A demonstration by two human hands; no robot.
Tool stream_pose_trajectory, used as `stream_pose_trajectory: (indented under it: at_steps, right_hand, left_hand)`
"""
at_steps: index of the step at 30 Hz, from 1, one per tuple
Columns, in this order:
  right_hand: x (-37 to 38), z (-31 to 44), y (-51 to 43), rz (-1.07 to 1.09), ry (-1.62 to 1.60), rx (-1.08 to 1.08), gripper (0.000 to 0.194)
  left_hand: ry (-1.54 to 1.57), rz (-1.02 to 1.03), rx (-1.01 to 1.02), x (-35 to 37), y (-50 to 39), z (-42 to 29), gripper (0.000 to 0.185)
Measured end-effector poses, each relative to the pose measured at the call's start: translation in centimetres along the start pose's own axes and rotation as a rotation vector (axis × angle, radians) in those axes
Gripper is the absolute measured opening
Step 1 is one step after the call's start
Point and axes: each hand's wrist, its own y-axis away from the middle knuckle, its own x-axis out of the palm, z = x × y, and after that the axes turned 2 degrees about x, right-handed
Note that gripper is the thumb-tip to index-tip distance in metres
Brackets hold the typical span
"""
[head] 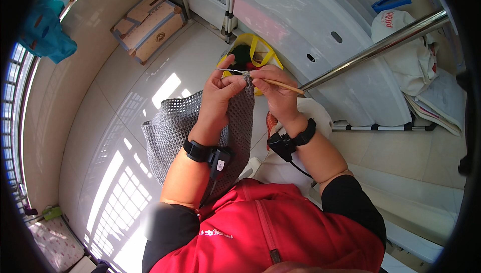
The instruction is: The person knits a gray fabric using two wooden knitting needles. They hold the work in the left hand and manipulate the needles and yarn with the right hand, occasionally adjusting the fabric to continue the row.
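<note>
Near the centre, my left hand [221, 89] pinches the upper edge of a grey crocheted piece [173, 122], with a finger raised beside a thin strand of yarn. My right hand [276, 87] grips a crochet hook with a light wooden handle [283, 85]; its thin end reaches the crocheted edge between both hands. The grey fabric hangs below my left hand and over my lap, beside my left forearm. Behind the hands stands a bag with yellow straps [259, 53], holding dark green and red things that look like yarn. Black devices are strapped to both wrists.
A patterned box [148, 28] stands on the tiled floor by the wall. A metal rail [375, 51] crosses at the right, in front of pale plastic panels [300, 21]. A white cloth bag [402, 55] hangs at the far right, and a blue plastic bag [47, 28] by the window.
</note>
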Motion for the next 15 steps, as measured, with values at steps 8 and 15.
stream_pose_trajectory:
  at_steps: [8,15]
  right_hand:
    - [-0.08,0.44,0.06,0.020,0.274,-0.240,0.014]
    - [-0.68,-0.26,0.23,-0.165,-0.358,0.285,0.018]
  left_hand:
    - [-0.220,-0.045,0.149,0.19,0.13,-0.48,0.055]
    - [-0.293,-0.014,0.136,-0.20,0.11,-0.49,0.050]
